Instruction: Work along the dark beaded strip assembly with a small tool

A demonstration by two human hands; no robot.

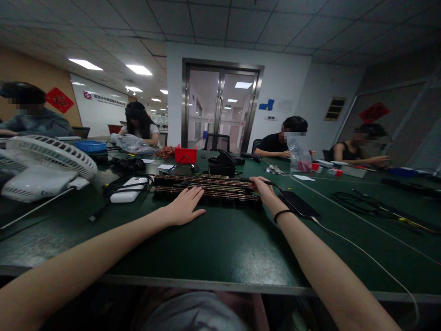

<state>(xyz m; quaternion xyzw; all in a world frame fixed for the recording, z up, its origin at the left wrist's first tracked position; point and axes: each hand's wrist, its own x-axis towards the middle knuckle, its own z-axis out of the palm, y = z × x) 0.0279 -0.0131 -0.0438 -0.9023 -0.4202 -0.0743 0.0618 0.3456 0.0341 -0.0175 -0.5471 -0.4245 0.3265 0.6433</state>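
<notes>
Several thin, coppery, banded rods (223, 183) lie side by side from left to right across dark blocks (220, 201) on the green table. My left hand (185, 206) rests flat at the left front of the rods, fingers spread and fingertips touching them. At their right end is my right hand (263, 191), its fingers bent and pressed together; what they pinch is too dark and small to make out. A black phone (299, 204) with a white cable lies right of my right wrist. Left of the rods sits a white power bank (129, 190) with black cables around it.
A white fan (51, 161) stands at the left. Behind the rods are a black pouch (222, 163) and a red bin (186, 154). Black cables (365, 204) lie at the right. Several people sit around the table, one near a clear plastic bag (299, 151).
</notes>
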